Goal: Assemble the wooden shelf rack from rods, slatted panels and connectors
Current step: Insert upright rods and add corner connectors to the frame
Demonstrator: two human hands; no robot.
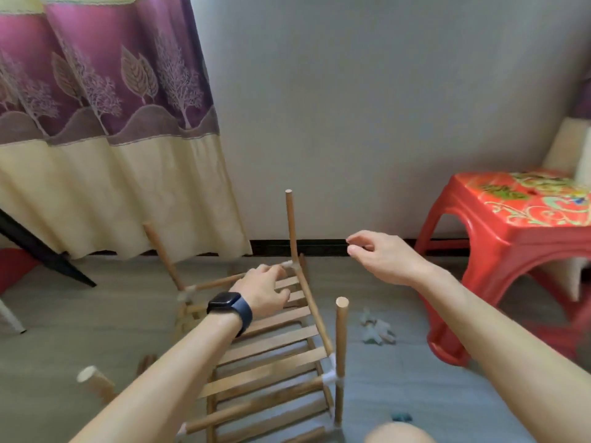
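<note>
Left hand [265,290] on slatted panel [271,343]; right hand [380,255] (loosely curled) near rod [291,228]

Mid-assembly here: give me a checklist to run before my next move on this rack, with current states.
1. Right hand free: ok, holds nothing.
2. Left hand steadies slatted panel: ok, rests on it.
3. Far right rod upright: ok.
4. Far left rod upright: not ok, it leans.
5. Near left rod seated: cannot tell, base out of sight.
6. Spare connectors at hand: cannot tell, pale pieces on floor are blurred.
</note>
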